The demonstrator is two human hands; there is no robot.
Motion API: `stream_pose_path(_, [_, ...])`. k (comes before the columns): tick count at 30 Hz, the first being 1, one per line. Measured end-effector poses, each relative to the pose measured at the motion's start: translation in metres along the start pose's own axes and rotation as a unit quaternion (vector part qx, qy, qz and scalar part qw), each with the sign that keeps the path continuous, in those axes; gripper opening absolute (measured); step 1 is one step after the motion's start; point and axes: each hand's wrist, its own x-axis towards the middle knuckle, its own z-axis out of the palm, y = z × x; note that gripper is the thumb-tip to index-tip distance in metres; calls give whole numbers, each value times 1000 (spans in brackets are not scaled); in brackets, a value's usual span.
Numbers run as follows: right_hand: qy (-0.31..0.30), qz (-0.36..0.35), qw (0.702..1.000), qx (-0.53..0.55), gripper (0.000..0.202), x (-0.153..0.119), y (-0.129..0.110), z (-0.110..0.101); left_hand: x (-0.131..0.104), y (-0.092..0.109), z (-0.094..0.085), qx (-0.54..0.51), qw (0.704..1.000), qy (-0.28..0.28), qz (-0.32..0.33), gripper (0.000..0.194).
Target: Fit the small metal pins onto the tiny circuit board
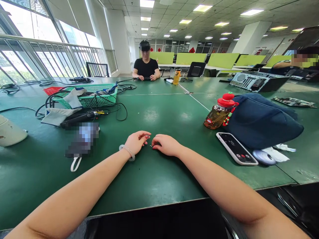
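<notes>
My left hand (pixel 136 142), with a pale bangle (pixel 127 152) at the wrist, is just above the green table (pixel 149 179). Its thumb and fingers pinch a tiny shiny piece whose kind is too small to make out. Close beside it, a small gap away, my right hand (pixel 164 144) is curled with the fingertips pointing down. A small light-coloured bit shows at those fingertips, near the table surface; I cannot tell what it is. The palms of both hands are hidden.
On the left are a green basket (pixel 106 98) with cables and gloves, and a pixelated object (pixel 84 139). At right lie a phone (pixel 236 148), a drink bottle (pixel 216 114) and a dark blue bag (pixel 261 119). A person (pixel 146 64) sits across the table.
</notes>
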Motion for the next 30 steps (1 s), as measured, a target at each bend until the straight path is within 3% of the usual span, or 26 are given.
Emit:
stream_pose_path(4, [39,8,998,57,10,1,2,-3,-1,0,2,-28,999,-23,14,34])
stream_pose_path(10, [98,95,980,147,18,4,0,-3,-5,5,5,-113,991,-71,1,39])
stream_pose_path(13, [119,123,967,190,20,5,-1,1,-4,4,6,-128,990,-66,-9,38])
stream_pose_path(18, [165,152,938,262,21,6,1,8,-5,3,5,-67,997,-40,19,41])
stream_pose_path(23, [172,172,922,300,22,7,-3,8,-8,8,3,33,997,-9,70,41])
stream_pose_path(27, [173,160,933,272,21,5,-9,7,-10,11,2,105,990,-2,90,43])
stream_pose_path(30, [181,129,956,190,20,2,-12,5,-11,13,2,150,983,-8,102,45])
